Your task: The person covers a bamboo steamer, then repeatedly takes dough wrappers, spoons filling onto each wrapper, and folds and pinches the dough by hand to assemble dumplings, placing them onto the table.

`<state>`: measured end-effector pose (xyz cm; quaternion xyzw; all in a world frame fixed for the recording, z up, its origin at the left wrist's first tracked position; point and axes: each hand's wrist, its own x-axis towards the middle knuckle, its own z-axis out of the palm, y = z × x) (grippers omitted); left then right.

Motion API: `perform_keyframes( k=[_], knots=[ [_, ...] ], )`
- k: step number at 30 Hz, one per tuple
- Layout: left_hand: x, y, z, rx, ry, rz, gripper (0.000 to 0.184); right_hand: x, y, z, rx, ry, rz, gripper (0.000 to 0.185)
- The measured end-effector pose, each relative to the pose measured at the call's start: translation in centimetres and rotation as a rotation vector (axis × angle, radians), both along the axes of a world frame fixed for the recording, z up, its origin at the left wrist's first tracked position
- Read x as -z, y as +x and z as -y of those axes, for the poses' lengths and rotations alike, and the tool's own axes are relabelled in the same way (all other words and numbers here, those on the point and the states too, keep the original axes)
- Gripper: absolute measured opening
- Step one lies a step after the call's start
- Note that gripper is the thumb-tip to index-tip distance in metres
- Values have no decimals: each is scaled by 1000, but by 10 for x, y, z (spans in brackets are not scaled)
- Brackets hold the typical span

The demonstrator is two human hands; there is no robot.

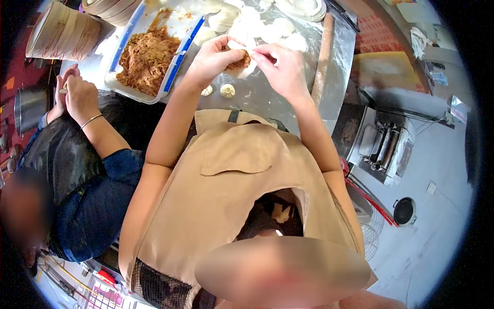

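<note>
Clamping a dough wrapper (246, 71) in the grip of left hand (212, 60) and right hand (283, 68); might totally rip if tugged too hard, letting filling (238, 65) ooze out.

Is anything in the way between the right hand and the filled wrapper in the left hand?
Nothing visible: the right hand pinches at the edge of the filled wrapper, which the left hand holds. The rolling pin lies off to the right, not between them.
</note>
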<state>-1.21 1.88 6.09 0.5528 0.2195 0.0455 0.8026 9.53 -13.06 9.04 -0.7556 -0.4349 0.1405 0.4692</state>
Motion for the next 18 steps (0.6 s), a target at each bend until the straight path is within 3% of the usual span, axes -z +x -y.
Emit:
perform_keyframes(
  k=[2, 5, 7, 12, 14, 16, 18],
  knots=[
    [-5, 1, 3, 37, 11, 10, 21, -3, 0, 4, -8, 33, 117, 18],
    [-7, 7, 4, 124, 86, -50, 22, -1, 4, 9, 9, 47, 35, 15],
    [-5, 11, 5, 147, 123, -53, 23, 3, 7, 12, -20, -80, 106, 14],
    [-10, 15, 9, 130, 134, -64, 28, 12, 9, 15, 44, -29, 32, 15],
    [-10, 19, 7, 276, 244, -93, 30, 14, 10, 17, 53, -2, -26, 15],
    [-8, 20, 9, 244, 229, -90, 30, 8, 12, 19, 35, -133, 153, 16],
    [-8, 19, 9, 210, 212, -88, 29, 5, 9, 25, 71, -101, 91, 16]
  ],
)
